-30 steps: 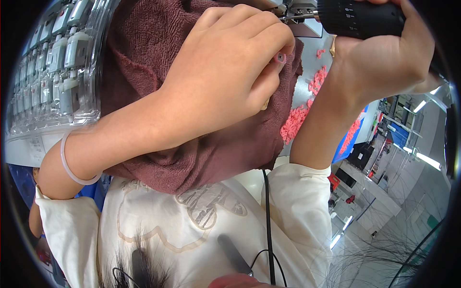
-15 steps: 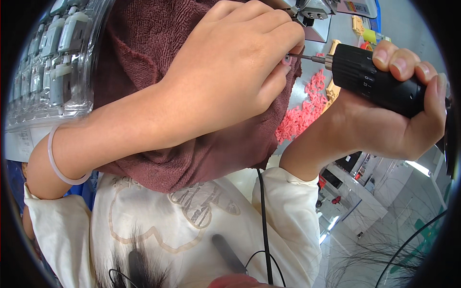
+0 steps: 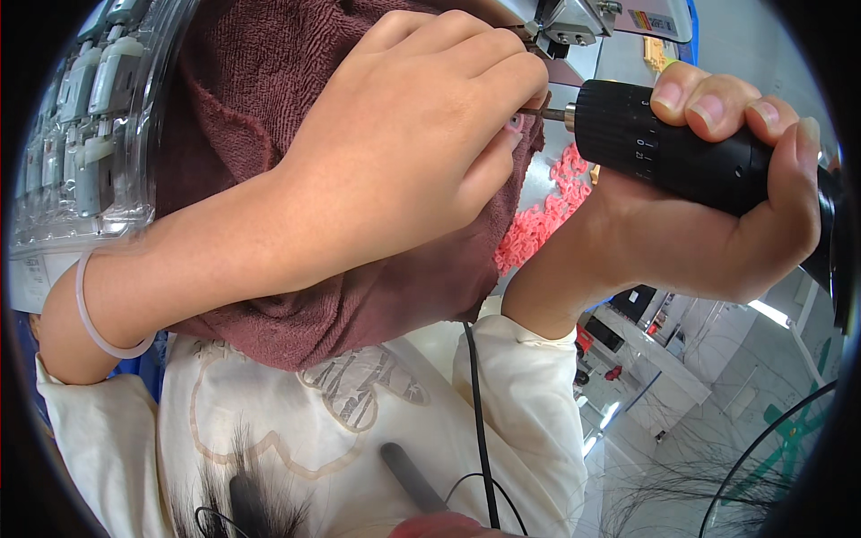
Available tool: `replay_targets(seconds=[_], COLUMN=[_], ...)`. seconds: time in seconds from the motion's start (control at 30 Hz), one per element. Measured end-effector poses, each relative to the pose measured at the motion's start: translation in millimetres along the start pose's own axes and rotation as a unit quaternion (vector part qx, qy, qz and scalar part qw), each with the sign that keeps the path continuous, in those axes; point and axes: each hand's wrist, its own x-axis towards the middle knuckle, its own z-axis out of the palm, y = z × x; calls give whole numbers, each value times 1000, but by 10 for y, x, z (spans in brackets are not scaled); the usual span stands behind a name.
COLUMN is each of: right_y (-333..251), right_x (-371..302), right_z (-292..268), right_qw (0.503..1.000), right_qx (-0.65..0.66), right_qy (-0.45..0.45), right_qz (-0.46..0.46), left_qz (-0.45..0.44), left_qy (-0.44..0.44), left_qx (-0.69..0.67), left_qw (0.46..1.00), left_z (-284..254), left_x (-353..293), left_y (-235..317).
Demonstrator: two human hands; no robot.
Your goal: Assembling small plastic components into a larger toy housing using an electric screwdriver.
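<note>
My left hand rests over a brown towel, its thumb and fingers closed on a small pink part with a grey round centre. Most of that part is hidden by the fingers. In my right hand is a black electric screwdriver, held nearly level with its tip toward the left. The thin bit meets the pink part beside my left thumb and forefinger; exact contact at the tip is hard to make out.
Small grey motors sit in a clear plastic tray at the left. Loose pink pieces lie beyond the towel. A metal fixture stands at the top. A black cable hangs down in front of me.
The screwdriver has come closer to my left hand, so less of its bit shows. The whole view has shifted slightly. Both hands keep their grip.
</note>
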Motion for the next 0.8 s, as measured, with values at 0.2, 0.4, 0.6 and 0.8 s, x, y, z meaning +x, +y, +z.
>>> replay_targets(seconds=[0.2, 0.4, 0.6, 0.8], right_y=[53, 108, 95, 129], right_x=[43, 14, 58, 56], right_z=[-50, 45, 75, -75], right_qw=[998, 996, 994, 987], right_qx=[49, 73, 78, 98], right_qy=[-31, -47, -75, -124], right_qz=[-2, -19, -14, -25], left_qz=[-10, -10, -29, -63], left_qy=[-21, -14, -36, -72], left_qx=[-8, 5, 2, -28], left_qw=[1000, 1000, 999, 995], left_z=[-85, -58, -178, -196], left_x=[18, -27, 5, 26], left_y=[-1, -59, -32, -45])
